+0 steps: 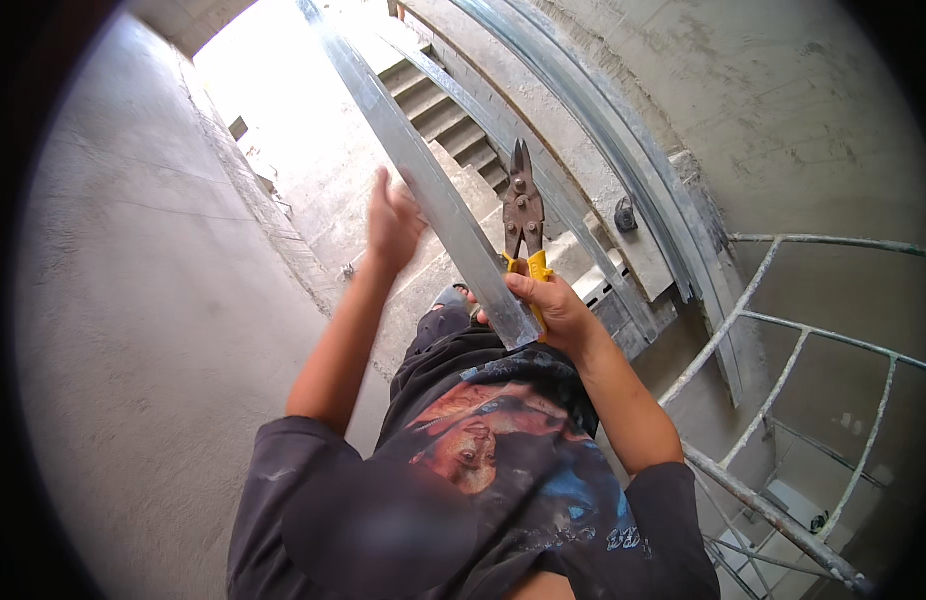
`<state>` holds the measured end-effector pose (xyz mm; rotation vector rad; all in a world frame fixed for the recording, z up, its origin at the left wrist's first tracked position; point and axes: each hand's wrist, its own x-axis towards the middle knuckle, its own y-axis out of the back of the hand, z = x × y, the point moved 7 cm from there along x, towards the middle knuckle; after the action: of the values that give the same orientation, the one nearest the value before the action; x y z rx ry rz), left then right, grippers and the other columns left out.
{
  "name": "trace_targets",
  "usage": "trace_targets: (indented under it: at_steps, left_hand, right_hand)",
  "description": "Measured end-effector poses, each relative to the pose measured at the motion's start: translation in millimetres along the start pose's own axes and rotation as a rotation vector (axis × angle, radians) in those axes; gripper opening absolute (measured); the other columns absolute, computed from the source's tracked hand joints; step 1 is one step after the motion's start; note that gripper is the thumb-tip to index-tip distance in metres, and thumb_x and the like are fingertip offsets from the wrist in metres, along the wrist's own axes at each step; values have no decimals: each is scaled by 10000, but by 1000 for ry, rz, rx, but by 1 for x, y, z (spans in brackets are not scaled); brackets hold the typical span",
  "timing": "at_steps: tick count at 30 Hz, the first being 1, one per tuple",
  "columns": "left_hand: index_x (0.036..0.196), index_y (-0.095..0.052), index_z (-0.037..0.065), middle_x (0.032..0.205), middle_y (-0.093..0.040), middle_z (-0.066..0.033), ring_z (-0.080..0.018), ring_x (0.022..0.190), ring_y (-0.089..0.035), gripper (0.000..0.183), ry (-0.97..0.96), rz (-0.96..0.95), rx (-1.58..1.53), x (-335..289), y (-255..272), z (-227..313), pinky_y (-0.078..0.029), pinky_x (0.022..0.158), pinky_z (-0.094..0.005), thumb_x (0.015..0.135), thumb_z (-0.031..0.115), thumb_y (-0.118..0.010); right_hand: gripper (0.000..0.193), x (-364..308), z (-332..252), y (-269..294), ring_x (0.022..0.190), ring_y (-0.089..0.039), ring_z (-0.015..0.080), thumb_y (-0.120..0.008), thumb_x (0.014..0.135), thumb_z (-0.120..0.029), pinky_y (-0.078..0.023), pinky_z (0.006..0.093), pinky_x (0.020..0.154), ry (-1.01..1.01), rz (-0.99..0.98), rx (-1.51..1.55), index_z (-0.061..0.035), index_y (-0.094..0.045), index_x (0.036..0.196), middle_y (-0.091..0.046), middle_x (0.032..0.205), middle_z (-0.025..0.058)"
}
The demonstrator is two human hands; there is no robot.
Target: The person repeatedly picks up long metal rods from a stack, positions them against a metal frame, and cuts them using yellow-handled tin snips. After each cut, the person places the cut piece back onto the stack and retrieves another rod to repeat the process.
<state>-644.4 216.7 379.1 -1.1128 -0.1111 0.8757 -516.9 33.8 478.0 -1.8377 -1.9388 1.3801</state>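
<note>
A long galvanized metal channel (433, 190) runs slantwise from the top of the view down to my waist. My right hand (555, 305) grips a pair of tin snips (523, 215) by their yellow handles, with the dark jaws pointing up and slightly apart. The same hand also supports the channel's near end, and its fingertips show at the channel's left side. Blurred by motion, my left hand (395, 225) is beside the channel's left edge with the thumb raised. Its fingers look loosely extended; whether they touch the metal is unclear.
On the right, several long metal profiles (623, 130) lie along a ledge near a small dark object (625, 214). Concrete steps (443, 115) are farther ahead. A painted metal scaffold frame (753, 505) stands at lower right, and a bare plastered wall (163, 300) rises on the left.
</note>
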Motion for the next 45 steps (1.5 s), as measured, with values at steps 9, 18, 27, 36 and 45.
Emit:
trace_targets:
  at_steps: [9,18,27,36,45]
  left_hand:
    - [1257,-485,26,1009,-590,-78,-223,953,-614,416,0,124,-212,-17,-89,-102,-547,896,-432,1071,398,-494]
    - [1255,-476,21,1008,-589,-74,-194,912,-614,408,27,124,-217,-4,-103,-111,-549,867,-408,1085,392,-465]
    - [1267,-481,5,1019,-602,-76,-194,923,-623,424,38,146,-218,-9,-100,-106,-557,862,-411,1081,387,-483]
    - [1255,-490,10,990,-608,-71,-191,907,-639,425,29,136,-227,-7,-100,-106,-567,850,-410,1076,396,-491]
    - [1246,-497,30,981,-606,-68,-186,896,-641,408,40,157,-233,-10,-95,-108,-567,842,-404,1076,401,-490]
  right_hand:
    - [583,-140,-63,41,980,-635,364,-765,887,-308,-504,395,879,177,750,-1399,63,-552,1283,-623,1087,212]
    - [643,-224,-10,38,1108,-650,387,-737,912,-385,-499,403,950,-348,767,-1239,92,-551,1301,-648,1188,269]
    - [661,-224,-11,30,1159,-632,393,-727,920,-389,-484,423,989,-449,718,-1264,92,-544,1335,-634,1234,284]
    - [694,-210,-11,32,1203,-618,392,-723,926,-382,-464,406,1035,-422,717,-1195,126,-518,1352,-622,1267,305]
    - [562,-196,-14,32,1041,-657,396,-722,921,-379,-500,433,900,-443,702,-1259,56,-583,1248,-654,1103,283]
